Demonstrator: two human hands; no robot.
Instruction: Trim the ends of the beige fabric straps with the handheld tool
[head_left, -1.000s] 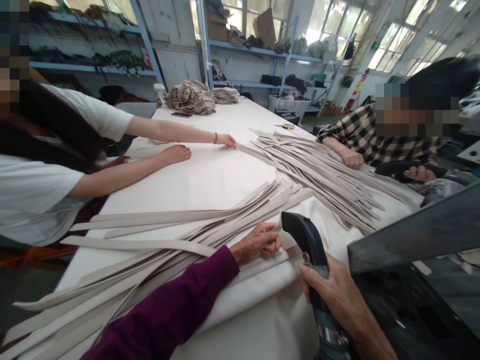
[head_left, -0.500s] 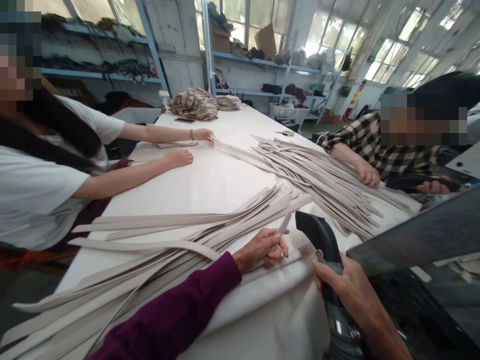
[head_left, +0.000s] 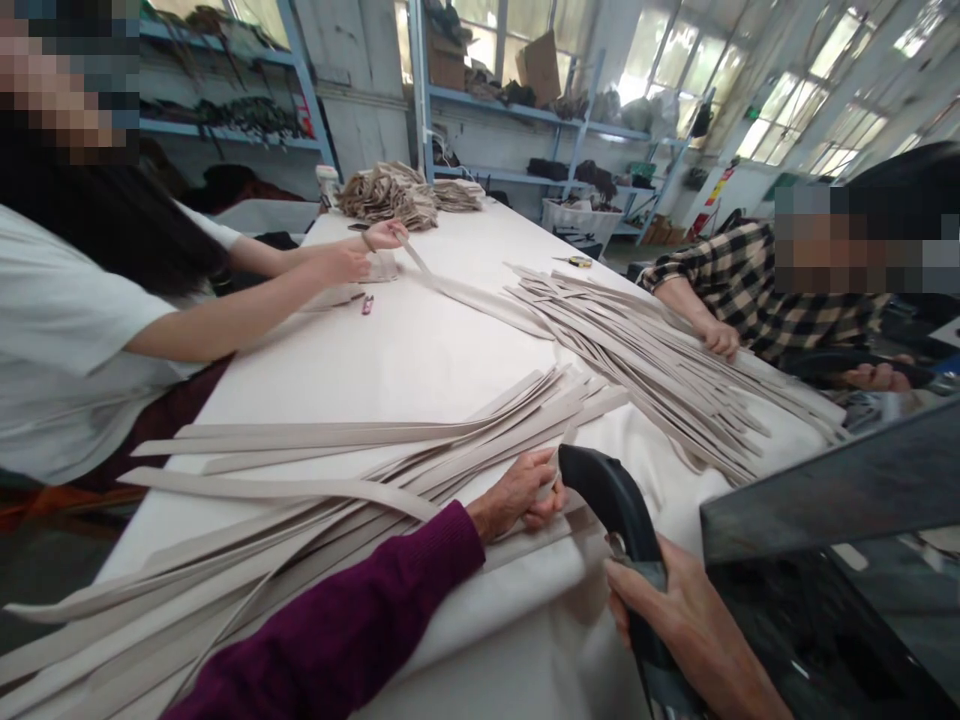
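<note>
Half a second ago there was a clear gap between the nose of my black curved tool (head_left: 622, 495) and my left hand (head_left: 521, 497); now the nose is right up by my fingertips, though I can't tell whether it touches the strip end (head_left: 569, 435). My left fingers are curled, thumb and forefinger pinching that pale end, just beside the near pile of strips (head_left: 300, 488). My right hand (head_left: 679, 590) is wrapped firmly round the tool. The co-worker's hands (head_left: 384, 236) on my left, earlier apart with one lying flat, are now raised close together, a long strip (head_left: 450, 288) running from them to the far pile (head_left: 637, 350), and a small pink object (head_left: 367, 304) shows below them on the white table (head_left: 337, 370). A checked sleeve (head_left: 679, 268) reaches in from the right. Beige bundles (head_left: 390, 195) sit at the far end, before blue shelves (head_left: 517, 98) and tall windows (head_left: 671, 50)
</note>
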